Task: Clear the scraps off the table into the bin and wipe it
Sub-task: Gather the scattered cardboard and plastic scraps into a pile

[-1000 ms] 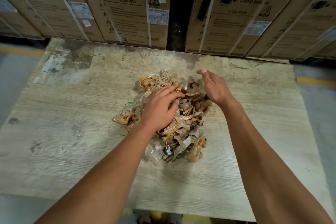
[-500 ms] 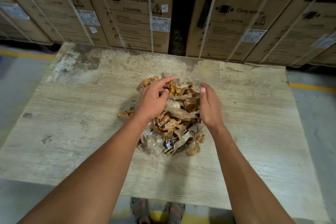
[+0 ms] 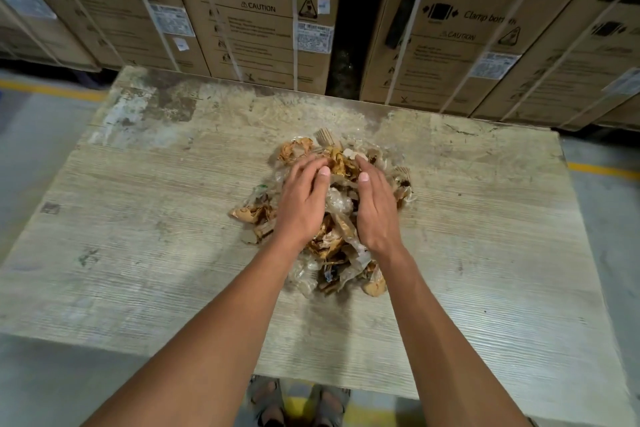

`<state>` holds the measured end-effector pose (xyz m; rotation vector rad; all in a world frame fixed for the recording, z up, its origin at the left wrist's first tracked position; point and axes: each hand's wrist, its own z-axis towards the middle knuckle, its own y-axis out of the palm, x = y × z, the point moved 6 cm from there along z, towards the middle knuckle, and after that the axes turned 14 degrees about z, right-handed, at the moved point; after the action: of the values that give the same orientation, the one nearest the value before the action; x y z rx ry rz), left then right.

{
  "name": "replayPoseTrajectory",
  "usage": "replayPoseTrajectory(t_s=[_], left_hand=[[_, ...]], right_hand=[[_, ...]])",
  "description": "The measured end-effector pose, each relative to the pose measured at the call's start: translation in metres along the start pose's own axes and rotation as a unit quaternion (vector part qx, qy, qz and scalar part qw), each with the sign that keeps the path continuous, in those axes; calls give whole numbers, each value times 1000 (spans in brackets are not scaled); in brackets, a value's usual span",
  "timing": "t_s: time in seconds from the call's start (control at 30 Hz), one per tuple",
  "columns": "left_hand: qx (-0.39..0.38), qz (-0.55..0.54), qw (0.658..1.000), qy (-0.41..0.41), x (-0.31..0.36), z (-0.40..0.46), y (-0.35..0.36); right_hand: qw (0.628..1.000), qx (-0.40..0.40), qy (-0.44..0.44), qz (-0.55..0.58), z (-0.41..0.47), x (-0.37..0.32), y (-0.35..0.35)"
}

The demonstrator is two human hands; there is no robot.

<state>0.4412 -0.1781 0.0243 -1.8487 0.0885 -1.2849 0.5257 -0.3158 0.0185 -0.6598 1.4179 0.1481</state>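
On the worn, pale wood-grain desk (image 3: 145,253), both hands have closed in from a wider spread. The left hand (image 3: 300,204) and right hand (image 3: 375,210) now cup the central heap of brown paper and clear plastic scraps (image 3: 337,218), fingers pressed flat against it, ready for lifting; no bin shows before the stacked cardboard boxes (image 3: 263,10).

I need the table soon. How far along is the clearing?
Done: the scraps are gathered in one pile mid-table. In hand: the left hand and right hand cup the pile from both sides, not yet lifting it. Left: binning the pile (no bin in view) and wiping the stained table.
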Motion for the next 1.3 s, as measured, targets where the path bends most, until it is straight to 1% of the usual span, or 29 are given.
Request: replayPoseTrajectory(t_s=[0.1, 0.17, 0.27, 0.4, 0.47, 0.53, 0.6, 0.73, 0.8, 0.87, 0.93, 1.03, 1.13, 1.23, 1.3], left_hand=[[21, -31, 999, -13, 2, -6, 12], [27, -29, 999, -24, 4, -5, 19], [30, -39, 999, -20, 4, 0, 29], [44, -82, 995, -42, 1, -1, 27], [36, -105, 993, -31, 8, -3, 23], [10, -94, 996, -4, 17, -4, 23], [-3, -84, 996, 16, 19, -7, 24], [-10, -49, 998, 25, 16, -12, 27], [-9, -11, 1000, 17, 18, -12, 27], [12, 24, 1000, 10, 19, -11, 25], [34, 31, 999, -2, 18, -11, 23], [54, 21, 998, -12, 15, -10, 20], [57, 7, 998, -23, 16, -10, 17], [65, -39, 995, -73, 13, -8, 8], [80, -112, 985, -106, 10, -7, -1]], right_hand=[[1000, 0, -15, -11, -4, 0, 11], [999, 19, -27, -21, -4, -2, 17], [997, 79, -18, -16, -5, -1, 23], [988, 150, -27, -4, -7, -2, 25], [984, 176, -31, 3, -7, -3, 25], [979, 200, -29, 23, -6, -3, 26], [973, 220, -5, 64, -4, -1, 24], [951, 205, 82, 214, -4, 4, 17], [930, 177, 124, 298, -4, 5, 17], [901, 150, 136, 384, -5, 3, 18], [888, 136, 131, 420, -6, 0, 18], [881, 122, 132, 438, -8, -5, 19], [884, 121, 136, 431, -11, -6, 20], [909, 139, 126, 373, -17, -9, 20], [929, 147, 109, 321, -23, -15, 20]])
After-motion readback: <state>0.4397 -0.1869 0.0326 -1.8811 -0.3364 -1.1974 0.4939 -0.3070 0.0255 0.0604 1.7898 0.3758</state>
